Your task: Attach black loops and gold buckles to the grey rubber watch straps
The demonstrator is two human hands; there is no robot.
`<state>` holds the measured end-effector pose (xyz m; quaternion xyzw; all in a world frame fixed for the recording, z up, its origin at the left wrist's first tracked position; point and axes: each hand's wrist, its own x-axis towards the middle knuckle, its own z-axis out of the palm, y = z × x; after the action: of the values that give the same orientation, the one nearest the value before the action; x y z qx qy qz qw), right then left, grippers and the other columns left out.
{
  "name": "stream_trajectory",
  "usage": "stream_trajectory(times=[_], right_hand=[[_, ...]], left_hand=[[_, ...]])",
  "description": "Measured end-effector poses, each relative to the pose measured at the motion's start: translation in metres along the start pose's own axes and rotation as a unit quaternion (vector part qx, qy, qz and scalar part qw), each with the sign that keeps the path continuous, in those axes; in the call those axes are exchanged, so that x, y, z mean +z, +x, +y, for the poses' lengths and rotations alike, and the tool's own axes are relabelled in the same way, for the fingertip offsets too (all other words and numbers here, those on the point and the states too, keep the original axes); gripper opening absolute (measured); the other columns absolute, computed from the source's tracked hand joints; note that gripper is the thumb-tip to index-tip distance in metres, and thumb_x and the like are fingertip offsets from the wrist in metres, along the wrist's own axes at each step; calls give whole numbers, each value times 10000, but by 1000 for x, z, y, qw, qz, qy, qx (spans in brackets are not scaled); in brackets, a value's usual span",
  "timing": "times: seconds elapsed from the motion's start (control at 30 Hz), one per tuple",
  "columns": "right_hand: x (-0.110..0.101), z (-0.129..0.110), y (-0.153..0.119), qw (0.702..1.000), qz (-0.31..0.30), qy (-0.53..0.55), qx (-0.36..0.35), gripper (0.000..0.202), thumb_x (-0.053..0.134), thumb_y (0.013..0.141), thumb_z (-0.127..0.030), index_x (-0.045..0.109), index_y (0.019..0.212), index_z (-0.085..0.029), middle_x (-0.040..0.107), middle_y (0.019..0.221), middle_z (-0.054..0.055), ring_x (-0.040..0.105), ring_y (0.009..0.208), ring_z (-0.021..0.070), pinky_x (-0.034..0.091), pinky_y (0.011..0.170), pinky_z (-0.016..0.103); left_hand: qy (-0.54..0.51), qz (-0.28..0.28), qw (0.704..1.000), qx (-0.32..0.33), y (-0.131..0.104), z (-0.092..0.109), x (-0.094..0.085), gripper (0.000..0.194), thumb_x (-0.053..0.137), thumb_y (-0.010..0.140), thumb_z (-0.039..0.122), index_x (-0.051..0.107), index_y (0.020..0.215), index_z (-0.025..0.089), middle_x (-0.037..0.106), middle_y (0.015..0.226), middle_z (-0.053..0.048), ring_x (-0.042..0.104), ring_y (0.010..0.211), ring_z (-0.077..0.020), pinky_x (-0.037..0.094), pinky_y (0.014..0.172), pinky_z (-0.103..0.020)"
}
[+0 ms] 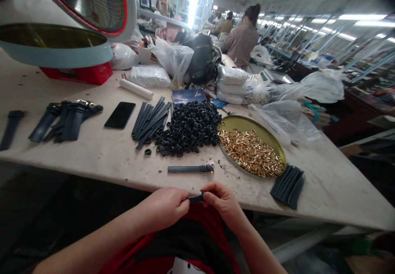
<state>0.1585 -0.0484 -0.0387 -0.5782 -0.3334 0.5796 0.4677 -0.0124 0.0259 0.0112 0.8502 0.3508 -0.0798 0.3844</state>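
Note:
A dark watch strap (195,199) is stretched between my two hands at the table's front edge. My left hand (171,204) is closed around one end, and my right hand (219,200) pinches the other end between thumb and fingers. Just beyond them lies a finished-looking strap with a gold buckle (189,169). Behind it is a heap of small black strap loops (194,126), with flat dark strips (151,121) on its left. To the right, a round tray (271,130) holds many gold buckles (251,150). My fingers hide both ends of the held strap.
More dark straps (288,185) lie at the right edge. On the left are a phone (120,114), buckled straps (72,119) and a blue tin lid (58,56) on a red base. Plastic bags (175,58) line the back. A person (242,39) sits farther off.

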Motion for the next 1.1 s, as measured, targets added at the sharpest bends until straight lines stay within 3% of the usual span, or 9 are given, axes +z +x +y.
stream_trajectory(times=[0.17,0.33,0.47,0.53,0.6,0.7,0.83,0.97,1.1], right_hand=[[5,5,9,997,11,-51,-58,169,674,674,-318,615,759,-184,572,684,-23,515,648,117,406,615,236],[4,9,18,993,85,-43,-73,361,680,669,-308,541,993,-231,569,749,-25,517,665,135,414,642,259],[-24,-6,32,972,65,-188,-127,449,601,746,-354,464,1155,-230,588,803,10,540,704,165,412,661,281],[-52,-22,47,922,146,-320,-160,323,514,805,-374,511,1077,-200,579,806,40,541,715,181,398,670,297],[-83,-36,66,818,254,-493,-155,224,502,807,-345,572,932,-172,566,875,92,527,749,210,366,683,325],[-118,-48,88,752,259,-596,-108,116,506,780,-236,583,723,-171,573,780,95,525,719,216,337,653,320],[-130,-51,95,773,233,-577,-121,114,493,746,-170,552,650,-182,560,672,53,509,645,178,326,620,294],[-111,-50,79,812,209,-524,-150,113,444,762,-192,554,778,-179,580,699,40,507,627,160,357,595,279],[-61,-43,53,937,119,-292,-151,136,456,775,-268,534,862,-197,612,711,11,531,587,130,401,536,243]], left_hand=[[-123,-16,992,13,16,1,9,317,321,839,296,599,939,180,618,674,-20,530,543,-130,359,539,-210],[-309,-31,951,-19,30,0,20,525,311,864,330,211,1356,177,549,639,16,493,510,-124,378,497,-209],[-350,52,935,9,44,-1,17,429,348,858,429,464,1179,170,535,649,-9,477,614,-136,375,543,-204],[-356,68,932,1,52,-3,14,356,341,856,427,546,976,162,493,613,1,449,602,-127,348,515,-190],[-354,83,932,-5,58,-4,13,320,330,855,409,531,829,160,437,586,14,416,581,-116,325,497,-184],[-359,92,929,-3,63,-5,14,290,319,850,388,488,780,163,376,572,31,374,547,-105,307,486,-187],[-364,66,929,-7,61,-2,15,287,316,850,391,478,793,161,342,558,46,327,505,-95,287,466,-191],[-375,69,924,0,53,5,15,298,313,851,400,480,825,155,330,554,54,310,486,-89,268,451,-193],[-413,40,910,15,47,13,20,280,316,848,389,467,805,157,300,519,71,286,444,-76,228,421,-188]])
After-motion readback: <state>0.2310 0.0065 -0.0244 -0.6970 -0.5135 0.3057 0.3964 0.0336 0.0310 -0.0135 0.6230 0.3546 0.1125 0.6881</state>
